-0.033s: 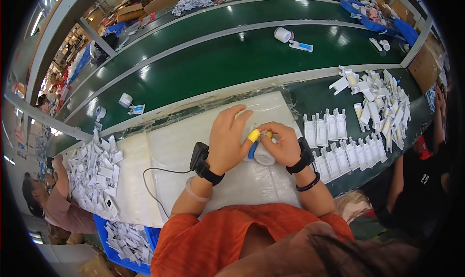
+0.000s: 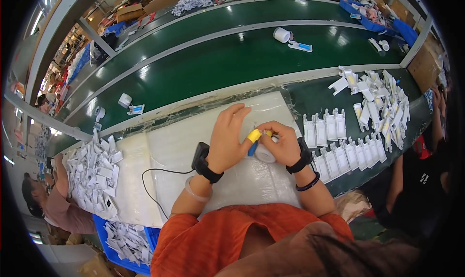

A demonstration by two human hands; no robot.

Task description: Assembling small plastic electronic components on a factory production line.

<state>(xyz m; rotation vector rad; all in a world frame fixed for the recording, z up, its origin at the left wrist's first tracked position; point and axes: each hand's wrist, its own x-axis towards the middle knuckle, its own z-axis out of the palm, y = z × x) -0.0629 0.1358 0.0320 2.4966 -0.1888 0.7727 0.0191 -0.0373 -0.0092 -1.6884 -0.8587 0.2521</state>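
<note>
My left hand [image 2: 231,139] and my right hand [image 2: 282,145] meet over the middle of the work surface. A small white part with a round, cup-like end [image 2: 264,154] and a blue section [image 2: 252,149] is held between them. My left thumb, in a yellow finger cover [image 2: 254,135], presses at its top; two other left fingers stretch up and away. My right thumb and forefinger pinch close beside that thumb, where more yellow shows. Exactly what the fingertips grip is hidden. Both wrists wear black straps.
A pale, plastic-covered board [image 2: 193,131] lies under my hands. Rows of white housings [image 2: 334,163] and a heap of them [image 2: 382,100] lie right. More white parts [image 2: 97,173] are piled left, above a blue bin [image 2: 104,231]. Beyond runs a green conveyor [image 2: 203,68]. People work on both sides.
The round white end has tilted slightly between my hands, and its face shows differently. Pieces on the conveyor have shifted a little to the left.
</note>
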